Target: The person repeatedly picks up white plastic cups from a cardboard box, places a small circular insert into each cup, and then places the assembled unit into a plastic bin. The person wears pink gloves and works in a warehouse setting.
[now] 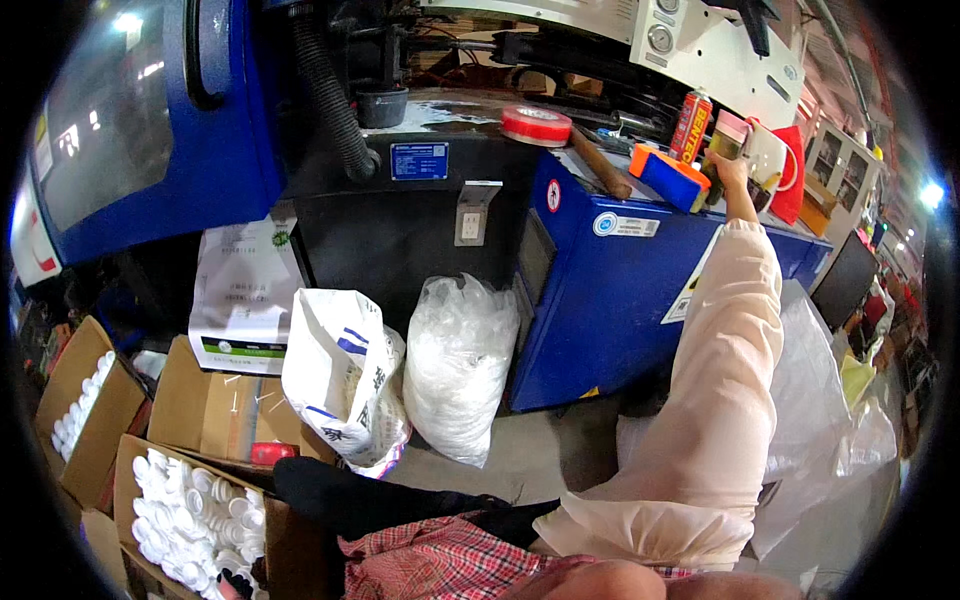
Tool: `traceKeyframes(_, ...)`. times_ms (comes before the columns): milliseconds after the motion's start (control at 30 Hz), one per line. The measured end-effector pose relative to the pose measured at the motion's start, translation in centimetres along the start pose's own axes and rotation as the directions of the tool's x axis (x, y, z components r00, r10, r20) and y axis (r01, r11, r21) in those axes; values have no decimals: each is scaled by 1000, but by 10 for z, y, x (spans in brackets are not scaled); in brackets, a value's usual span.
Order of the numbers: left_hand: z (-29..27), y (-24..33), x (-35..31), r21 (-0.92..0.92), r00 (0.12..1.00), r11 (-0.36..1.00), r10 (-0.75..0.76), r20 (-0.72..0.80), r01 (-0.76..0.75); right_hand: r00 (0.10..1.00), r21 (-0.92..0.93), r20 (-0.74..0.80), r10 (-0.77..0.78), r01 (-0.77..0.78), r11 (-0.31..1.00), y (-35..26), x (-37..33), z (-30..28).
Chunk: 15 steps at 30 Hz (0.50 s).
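Apparently gripped, pink-lidded bottle (729,142), in right hand (731,172)

Pink lid (733,125), red checked shirt (440,558)

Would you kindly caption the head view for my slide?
Right hand on a pink-lidded container, near a red can, at a blue cabinet.

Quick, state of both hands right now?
Left hand: not in view, can't tell.
Right hand: closed around a pink-lidded container at the blue cabinet.
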<state>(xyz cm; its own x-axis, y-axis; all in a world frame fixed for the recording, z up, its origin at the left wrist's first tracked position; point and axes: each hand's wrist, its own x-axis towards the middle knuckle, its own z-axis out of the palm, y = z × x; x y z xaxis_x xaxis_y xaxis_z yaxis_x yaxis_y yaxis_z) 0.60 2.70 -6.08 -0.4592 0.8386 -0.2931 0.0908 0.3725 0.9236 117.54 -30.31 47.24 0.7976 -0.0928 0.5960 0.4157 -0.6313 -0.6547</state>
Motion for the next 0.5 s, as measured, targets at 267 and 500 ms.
traceKeyframes(267, -18, -31, 12, 79, 1000, 997, -23, 14, 22, 974, -207, -213, -74, 29, 978, -6, 7, -9)
traceKeyframes(500, -27, -61, 32, -187, 984, 971, -124, 130, 147, 922, -192, -300, -246, 194, 962, -97, -20, -95)
